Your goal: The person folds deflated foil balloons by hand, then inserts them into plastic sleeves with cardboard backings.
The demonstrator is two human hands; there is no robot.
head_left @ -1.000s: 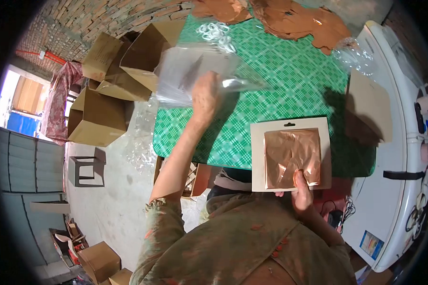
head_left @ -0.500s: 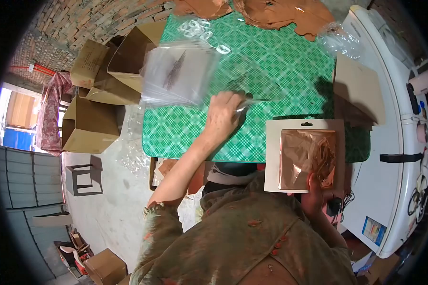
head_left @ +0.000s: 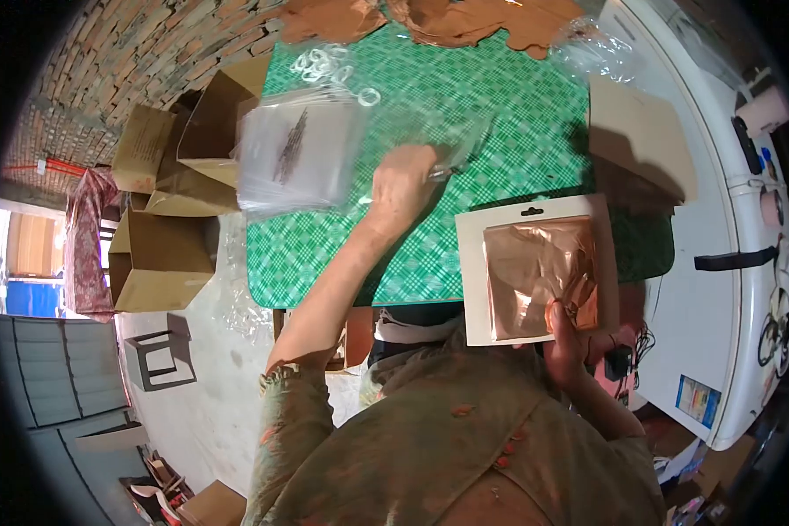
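Note:
My right hand (head_left: 565,346) grips the lower right part of a white backing card (head_left: 472,289), thumb on the front. On the card lies a shiny copper-brown packet (head_left: 535,272), and a black-edged hang hole shows at its top. Over the green checked tablecloth, my left hand (head_left: 401,182) is closed on a clear plastic bag (head_left: 465,149), which is smeared by motion and hard to outline. Left of that hand sits a stack of clear plastic bags (head_left: 320,162) with a dark mark on it. White rings (head_left: 323,63) lie behind the stack.
Brown leather-like pieces (head_left: 473,22) lie along the table's far edge, beside crumpled clear plastic (head_left: 592,48). Open cardboard boxes (head_left: 162,254) stand at the left. A beige card sheet (head_left: 640,131) and a white appliance (head_left: 719,202) are at the right.
The view has shifted, so the table sits further left. My left hand still has the clear bag, which now stands up more from the cloth. The card stays in my right hand, slightly tilted.

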